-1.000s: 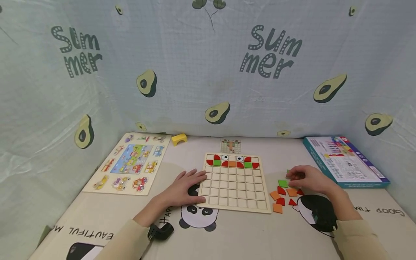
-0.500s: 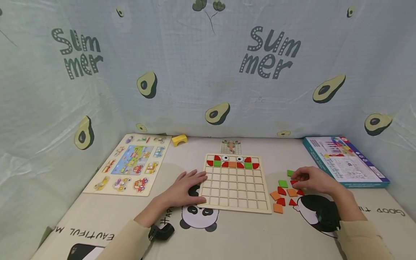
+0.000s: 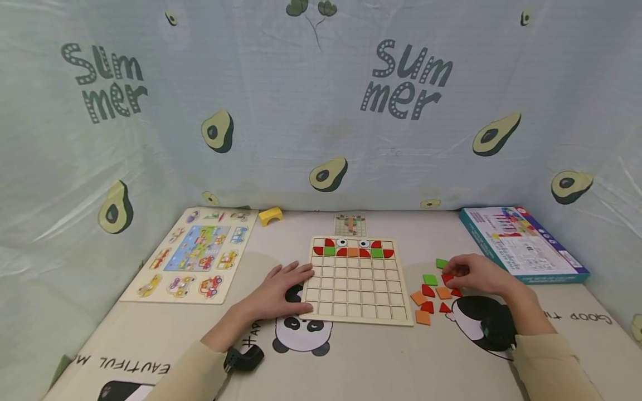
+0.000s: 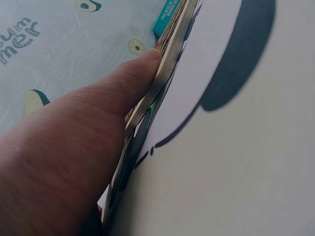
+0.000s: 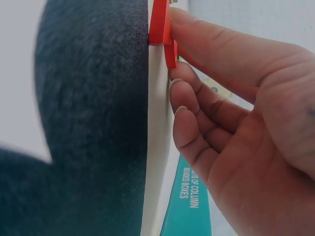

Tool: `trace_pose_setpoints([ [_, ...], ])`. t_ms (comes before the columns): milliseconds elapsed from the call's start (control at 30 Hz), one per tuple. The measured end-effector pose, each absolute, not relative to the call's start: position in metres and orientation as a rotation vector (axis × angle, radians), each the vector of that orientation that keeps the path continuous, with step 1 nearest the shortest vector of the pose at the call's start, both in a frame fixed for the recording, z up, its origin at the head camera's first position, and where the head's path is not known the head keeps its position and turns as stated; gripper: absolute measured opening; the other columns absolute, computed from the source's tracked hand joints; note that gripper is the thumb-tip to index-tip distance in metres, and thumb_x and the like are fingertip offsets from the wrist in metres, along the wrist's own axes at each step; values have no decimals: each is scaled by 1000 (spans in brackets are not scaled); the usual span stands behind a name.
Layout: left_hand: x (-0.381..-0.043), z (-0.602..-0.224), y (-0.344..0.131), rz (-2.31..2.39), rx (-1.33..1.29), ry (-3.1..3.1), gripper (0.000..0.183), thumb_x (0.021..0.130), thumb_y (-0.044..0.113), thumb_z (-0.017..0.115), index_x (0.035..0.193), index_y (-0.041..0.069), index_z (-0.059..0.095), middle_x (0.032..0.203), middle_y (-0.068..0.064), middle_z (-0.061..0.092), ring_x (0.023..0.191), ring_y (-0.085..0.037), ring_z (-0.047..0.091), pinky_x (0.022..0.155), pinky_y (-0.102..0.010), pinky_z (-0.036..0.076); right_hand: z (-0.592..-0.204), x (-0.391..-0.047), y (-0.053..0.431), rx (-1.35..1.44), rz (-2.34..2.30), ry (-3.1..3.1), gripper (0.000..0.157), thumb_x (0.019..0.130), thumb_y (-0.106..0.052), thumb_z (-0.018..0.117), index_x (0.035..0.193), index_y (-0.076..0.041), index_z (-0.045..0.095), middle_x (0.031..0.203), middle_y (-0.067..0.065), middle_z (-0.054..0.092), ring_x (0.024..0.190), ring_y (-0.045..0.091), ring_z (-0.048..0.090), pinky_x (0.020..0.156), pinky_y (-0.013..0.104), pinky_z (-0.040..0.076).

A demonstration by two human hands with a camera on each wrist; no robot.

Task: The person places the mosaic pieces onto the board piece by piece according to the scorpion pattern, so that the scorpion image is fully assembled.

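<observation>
My left hand (image 3: 281,289) lies flat at the left edge of a wooden grid board (image 3: 353,295), fingers spread and touching it. Its thumb (image 4: 142,66) presses the board's side in the left wrist view. Red, green and orange pieces and two eye discs fill part of the board's two far rows. To the right, my right hand (image 3: 481,273) bends over a loose pile and pinches a small red piece (image 3: 447,279) between thumb and fingers, low over the table. Green squares (image 3: 429,280), orange squares (image 3: 423,317) and other red pieces (image 3: 444,307) lie around it.
A small pattern card (image 3: 350,225) lies beyond the board. A vehicle picture puzzle (image 3: 188,289) is at left, with a yellow arch block (image 3: 271,215) near it. A teal-edged box (image 3: 524,245) lies at the back right. A printed curtain (image 3: 281,100) encloses the table.
My right hand has shifted slightly over the pile, and the red piece at its fingertips has come into sight. The left hand stays on the board. The head view has turned a little right.
</observation>
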State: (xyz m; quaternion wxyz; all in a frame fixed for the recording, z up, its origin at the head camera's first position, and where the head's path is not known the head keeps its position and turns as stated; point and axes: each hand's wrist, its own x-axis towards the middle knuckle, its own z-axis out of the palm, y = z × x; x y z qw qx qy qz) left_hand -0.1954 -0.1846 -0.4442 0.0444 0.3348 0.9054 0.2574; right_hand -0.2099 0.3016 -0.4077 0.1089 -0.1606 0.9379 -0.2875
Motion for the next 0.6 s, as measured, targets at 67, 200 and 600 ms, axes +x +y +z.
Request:
trace_pose_setpoints([
  [67,-195,-445,-185,794,1017,2765,80,89,54,71,153,12,46,160,-5,38,151,-35,20,118,-60,8,-407,-210,301,-477,-842,2760,29,87,-18,80,110,-3,70,92,1,59,87,21,53,72,28,50],
  [200,-194,-445,-184,798,1009,2763,80,89,54,71,153,12,46,160,-5,37,151,-35,20,118,-60,8,-406,-209,301,-480,-848,2751,30,87,-18,80,111,-3,69,93,1,60,88,22,53,73,28,50],
  [600,-195,-443,-185,786,1009,2760,80,90,54,70,153,12,46,161,-5,36,151,-35,19,118,-60,8,-397,-204,293,-526,-915,2651,27,86,-19,82,107,-6,71,94,2,62,86,23,54,71,28,52],
])
